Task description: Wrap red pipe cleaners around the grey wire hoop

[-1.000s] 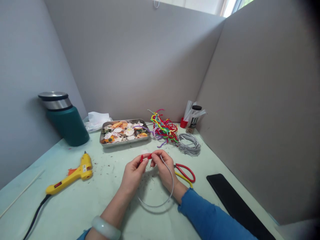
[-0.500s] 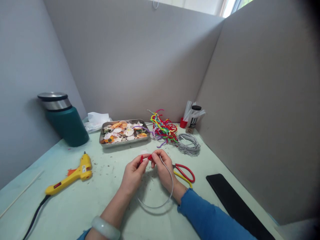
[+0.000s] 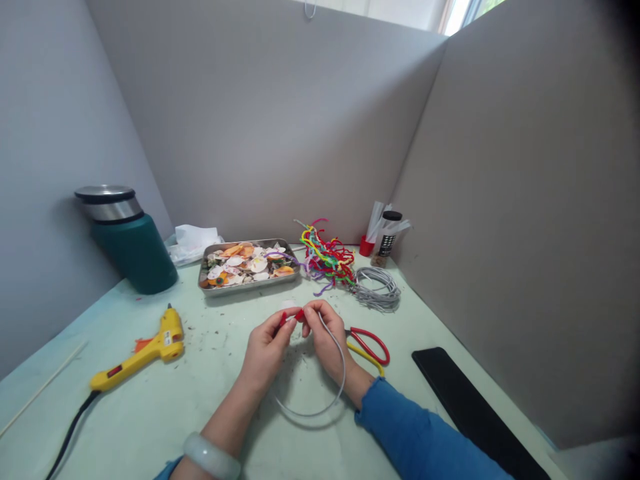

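My left hand (image 3: 265, 350) is closed, thumb and finger pinching a short red pipe cleaner (image 3: 300, 314) at the table's middle. Fingertips of my right hand (image 3: 327, 341) are also closed, gripping the grey wire (image 3: 320, 411) where the red piece meets it. From the right fingers the wire bends round in a wide loop below the hands and passes out of sight behind the left wrist. The fingers hide much of the join. Just right of my right hand lie scissors with red and yellow handles (image 3: 371, 347), their blades hidden behind it.
A yellow glue gun (image 3: 140, 357) and a thin white stick (image 3: 43, 388) lie left. A teal bottle (image 3: 133, 253), a tray of shells (image 3: 250, 287), colourful pipe cleaners (image 3: 327, 257), a wire coil (image 3: 377, 290) and a clear jar (image 3: 387, 240) stand behind; a black strip (image 3: 470, 407) lies right.
Both hands keep almost the same place and pinch. The pale wire end shows slightly differently between the fingertips; the rest looks unchanged.
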{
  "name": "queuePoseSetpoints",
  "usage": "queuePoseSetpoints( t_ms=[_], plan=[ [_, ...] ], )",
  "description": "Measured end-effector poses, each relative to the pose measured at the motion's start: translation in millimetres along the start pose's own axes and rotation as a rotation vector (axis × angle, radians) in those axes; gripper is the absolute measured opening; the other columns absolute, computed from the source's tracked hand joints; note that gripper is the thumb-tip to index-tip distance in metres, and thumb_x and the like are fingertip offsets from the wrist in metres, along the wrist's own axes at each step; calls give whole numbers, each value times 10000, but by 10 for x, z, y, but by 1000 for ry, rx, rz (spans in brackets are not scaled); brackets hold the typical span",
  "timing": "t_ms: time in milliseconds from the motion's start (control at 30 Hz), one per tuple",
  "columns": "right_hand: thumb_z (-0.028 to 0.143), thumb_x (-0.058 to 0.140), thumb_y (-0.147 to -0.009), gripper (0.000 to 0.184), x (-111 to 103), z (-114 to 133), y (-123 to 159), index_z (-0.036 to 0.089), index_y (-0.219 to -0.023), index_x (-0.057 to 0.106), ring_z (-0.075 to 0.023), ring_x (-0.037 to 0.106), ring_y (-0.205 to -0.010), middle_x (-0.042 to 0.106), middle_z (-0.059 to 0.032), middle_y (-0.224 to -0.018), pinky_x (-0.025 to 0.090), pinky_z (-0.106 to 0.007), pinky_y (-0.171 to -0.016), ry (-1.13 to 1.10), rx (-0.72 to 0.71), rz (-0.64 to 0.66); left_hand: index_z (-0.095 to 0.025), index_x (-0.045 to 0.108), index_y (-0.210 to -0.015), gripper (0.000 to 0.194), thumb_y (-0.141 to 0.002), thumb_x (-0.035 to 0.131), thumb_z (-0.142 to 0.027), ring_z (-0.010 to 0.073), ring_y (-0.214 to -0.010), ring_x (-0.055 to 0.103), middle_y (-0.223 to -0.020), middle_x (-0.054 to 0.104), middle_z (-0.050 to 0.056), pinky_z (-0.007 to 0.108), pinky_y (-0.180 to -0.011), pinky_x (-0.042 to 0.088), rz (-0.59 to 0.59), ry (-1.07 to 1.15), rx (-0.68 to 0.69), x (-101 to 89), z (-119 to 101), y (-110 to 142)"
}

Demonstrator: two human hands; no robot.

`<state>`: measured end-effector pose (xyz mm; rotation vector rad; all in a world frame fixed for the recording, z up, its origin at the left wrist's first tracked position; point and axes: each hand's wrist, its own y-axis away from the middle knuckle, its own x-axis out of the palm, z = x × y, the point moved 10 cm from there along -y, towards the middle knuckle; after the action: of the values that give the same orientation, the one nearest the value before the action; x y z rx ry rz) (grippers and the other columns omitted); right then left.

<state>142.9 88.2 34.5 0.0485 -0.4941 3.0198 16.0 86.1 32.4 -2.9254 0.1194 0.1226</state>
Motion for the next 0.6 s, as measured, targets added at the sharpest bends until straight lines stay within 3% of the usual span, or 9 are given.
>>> queuePoseSetpoints(
  t_ms=[300, 600],
  plan=[
    [320, 506, -861, 147, 37, 13, 17, 184, -815, 540, -95, 487, -559, 527, 39, -618, 394, -214, -558, -48, 2, 14, -157, 625, -1053, 339, -808, 538, -375, 82, -500, 329, -558, 436, -51, 187, -476, 267, 12, 33, -38, 25, 16, 10],
    [320, 507, -859, 143, 27, 52, 2, 188, -812, 537, -100, 495, -565, 527, 36, -630, 395, -220, -555, 11, -29, 26, -140, 629, -1036, 344, -797, 557, -376, 82, -520, 344, -574, 447, -45, 187, -481, 264, 9, 46, -45, 15, 34, -5]
  ],
)
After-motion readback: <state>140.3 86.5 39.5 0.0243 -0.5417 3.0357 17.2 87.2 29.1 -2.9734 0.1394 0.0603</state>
